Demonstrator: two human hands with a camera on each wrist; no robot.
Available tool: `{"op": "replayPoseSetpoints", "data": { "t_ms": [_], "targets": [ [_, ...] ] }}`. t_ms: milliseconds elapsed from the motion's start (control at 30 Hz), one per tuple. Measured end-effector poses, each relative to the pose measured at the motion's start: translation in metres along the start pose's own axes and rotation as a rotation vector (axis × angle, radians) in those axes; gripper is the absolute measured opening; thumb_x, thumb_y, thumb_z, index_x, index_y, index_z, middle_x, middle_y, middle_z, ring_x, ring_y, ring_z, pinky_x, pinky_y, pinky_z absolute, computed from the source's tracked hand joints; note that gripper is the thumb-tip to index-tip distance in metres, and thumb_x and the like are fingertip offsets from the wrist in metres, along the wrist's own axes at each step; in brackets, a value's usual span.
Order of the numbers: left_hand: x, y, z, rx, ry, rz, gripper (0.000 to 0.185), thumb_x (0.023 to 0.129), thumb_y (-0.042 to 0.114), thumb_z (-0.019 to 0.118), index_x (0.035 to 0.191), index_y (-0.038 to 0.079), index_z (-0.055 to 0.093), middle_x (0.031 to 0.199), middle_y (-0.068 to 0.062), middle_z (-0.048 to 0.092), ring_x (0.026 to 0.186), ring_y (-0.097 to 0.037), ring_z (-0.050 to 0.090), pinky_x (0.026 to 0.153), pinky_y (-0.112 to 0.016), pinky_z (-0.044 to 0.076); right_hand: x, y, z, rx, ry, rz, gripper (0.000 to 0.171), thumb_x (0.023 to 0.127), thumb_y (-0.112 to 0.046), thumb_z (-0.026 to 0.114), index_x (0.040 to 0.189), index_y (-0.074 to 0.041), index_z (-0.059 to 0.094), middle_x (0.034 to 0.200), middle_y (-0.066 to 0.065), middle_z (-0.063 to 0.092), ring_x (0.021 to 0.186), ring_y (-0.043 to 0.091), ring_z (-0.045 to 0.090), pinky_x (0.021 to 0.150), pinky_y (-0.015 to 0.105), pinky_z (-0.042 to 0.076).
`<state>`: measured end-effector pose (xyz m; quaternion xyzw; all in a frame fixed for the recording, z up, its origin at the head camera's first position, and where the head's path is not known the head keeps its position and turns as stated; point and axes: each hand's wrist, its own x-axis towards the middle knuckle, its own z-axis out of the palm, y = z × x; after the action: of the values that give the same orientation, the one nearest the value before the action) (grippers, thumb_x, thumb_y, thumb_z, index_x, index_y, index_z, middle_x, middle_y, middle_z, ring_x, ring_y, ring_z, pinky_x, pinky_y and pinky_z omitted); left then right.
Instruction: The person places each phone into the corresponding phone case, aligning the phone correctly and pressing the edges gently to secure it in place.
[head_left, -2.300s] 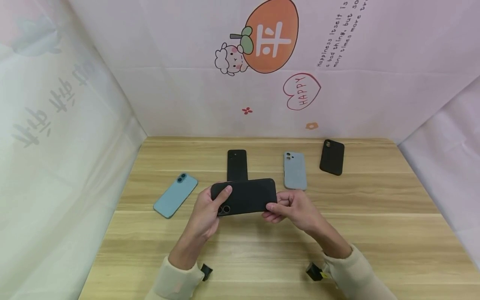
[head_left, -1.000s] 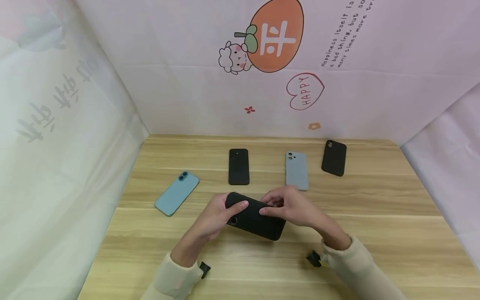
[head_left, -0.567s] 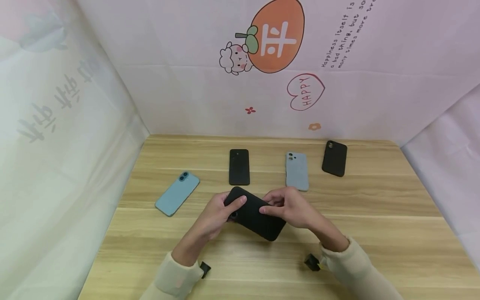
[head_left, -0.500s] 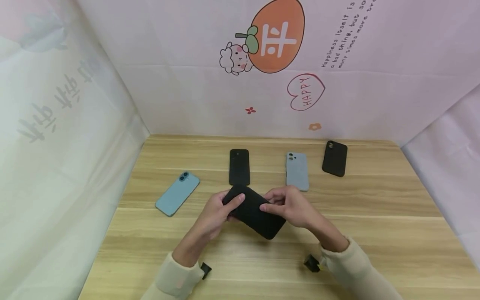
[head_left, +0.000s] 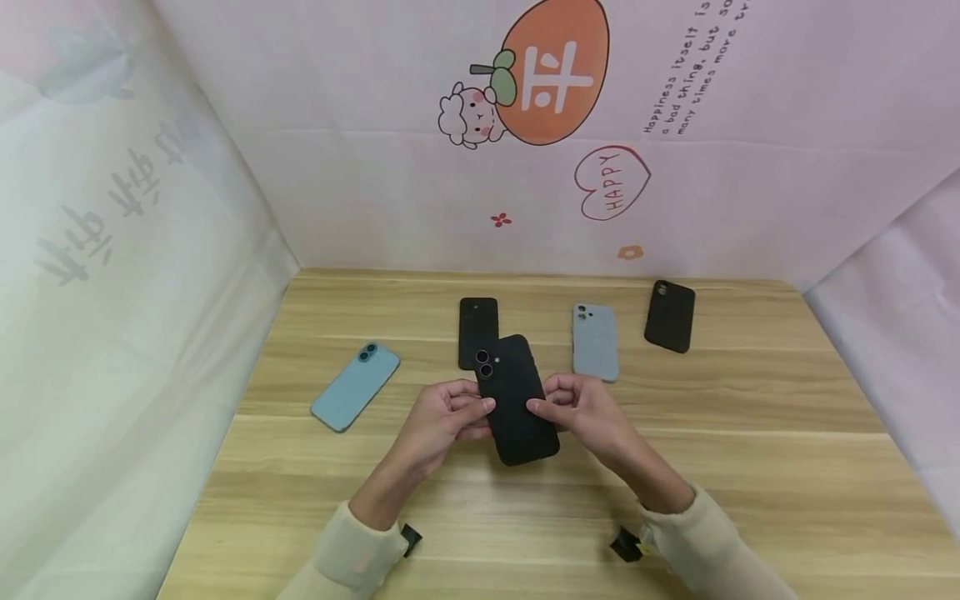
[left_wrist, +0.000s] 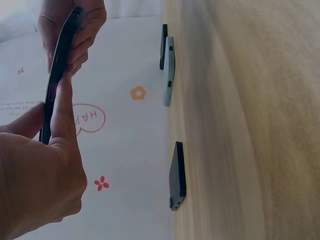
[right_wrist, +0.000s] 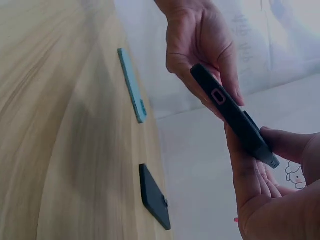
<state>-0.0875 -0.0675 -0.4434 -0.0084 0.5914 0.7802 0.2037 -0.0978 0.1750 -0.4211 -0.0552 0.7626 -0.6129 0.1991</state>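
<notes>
Turned since half a second ago: black phone (head_left: 514, 402), then lying slantwise across both hands with its lens end low at the left, now stands nearly end-on to the person, lens end swung up and away. Held clear of the tabletop (head_left: 750, 450), back side up, twin lenses plainly showing near the far left corner. Judged from this: a turning-over and checking of the cased phone in hand, the fit along the edges likely the concern (no seam or gap can be made out at this size).

Long axis now running from the near edge toward the far wall, leaning slightly left at the top; lens end far, plain end near. Seen edge-on from the left wrist view, thin and upright between the fingers.

Left hand (head_left: 448, 412) pinching the left long edge, thumb laid on the back. Right hand (head_left: 581, 408) pinching the right long edge opposite; both clamped on it, one each side.

Beyond on the wood, untouched: blue phone (head_left: 354, 387) off to the left, black case (head_left: 477, 323) just behind the held one, grey case (head_left: 595, 342), another black case (head_left: 669, 316) farther right.
</notes>
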Motion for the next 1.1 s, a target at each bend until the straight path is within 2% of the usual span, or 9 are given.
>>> {"op": "replayPoseSetpoints", "data": {
  "t_ms": [200, 367, 533, 700, 867, 1100],
  "targets": [
    [0.004, -0.006, 0.005, 0.041, -0.038, -0.042, 0.013, 0.100, -0.002, 0.069, 0.110, -0.009, 0.064, 0.099, -0.015, 0.079, 0.083, -0.018, 0.077, 0.089, -0.051, 0.062, -0.004, 0.010, -0.009, -0.036, -0.025, 0.051, 0.021, 0.099, -0.014, 0.075, 0.100, 0.002, 0.061, 0.080, 0.004, 0.072, 0.082, 0.015, 0.069, 0.077, 0.031, 0.063],
    [0.010, -0.014, 0.012, 0.071, -0.079, -0.067, 0.016, 0.101, -0.001, 0.069, 0.112, -0.010, 0.064, 0.103, -0.021, 0.079, 0.084, -0.021, 0.077, 0.090, -0.054, 0.061, -0.009, 0.019, -0.020, -0.047, -0.053, 0.056, 0.023, 0.100, -0.015, 0.075, 0.099, 0.003, 0.061, 0.080, 0.005, 0.072, 0.084, 0.014, 0.072, 0.077, 0.033, 0.065],
    [0.019, -0.026, 0.021, 0.090, -0.113, -0.083, 0.009, 0.101, -0.001, 0.069, 0.105, -0.008, 0.064, 0.102, -0.023, 0.078, 0.081, -0.020, 0.077, 0.083, -0.047, 0.064, -0.018, 0.028, -0.033, -0.075, -0.080, 0.081, 0.024, 0.101, -0.018, 0.073, 0.101, 0.004, 0.063, 0.086, 0.009, 0.077, 0.085, 0.017, 0.076, 0.077, 0.034, 0.065],
    [0.025, -0.035, 0.032, 0.112, -0.143, -0.124, 0.005, 0.099, -0.003, 0.070, 0.099, -0.004, 0.065, 0.099, -0.023, 0.079, 0.075, -0.017, 0.075, 0.078, -0.041, 0.066, -0.027, 0.039, -0.045, -0.110, -0.126, 0.103, 0.024, 0.101, -0.018, 0.073, 0.096, 0.004, 0.064, 0.078, 0.010, 0.073, 0.080, 0.015, 0.073, 0.076, 0.038, 0.066],
    [0.025, -0.042, 0.043, 0.157, -0.143, -0.148, 0.006, 0.097, -0.006, 0.072, 0.100, -0.005, 0.067, 0.092, -0.020, 0.078, 0.070, -0.017, 0.072, 0.072, -0.040, 0.066, -0.034, 0.051, -0.052, -0.122, -0.170, 0.111, 0.025, 0.100, -0.016, 0.074, 0.091, 0.005, 0.065, 0.075, 0.012, 0.073, 0.075, 0.017, 0.073, 0.072, 0.041, 0.066],
    [0.025, -0.046, 0.052, 0.219, -0.146, -0.173, 0.008, 0.096, -0.007, 0.072, 0.094, -0.002, 0.066, 0.090, -0.021, 0.078, 0.069, -0.019, 0.072, 0.070, -0.042, 0.066, -0.038, 0.062, -0.056, -0.141, -0.173, 0.140, 0.026, 0.099, -0.014, 0.075, 0.086, 0.005, 0.064, 0.072, 0.011, 0.070, 0.071, 0.020, 0.074, 0.067, 0.037, 0.066]
  ]
}}
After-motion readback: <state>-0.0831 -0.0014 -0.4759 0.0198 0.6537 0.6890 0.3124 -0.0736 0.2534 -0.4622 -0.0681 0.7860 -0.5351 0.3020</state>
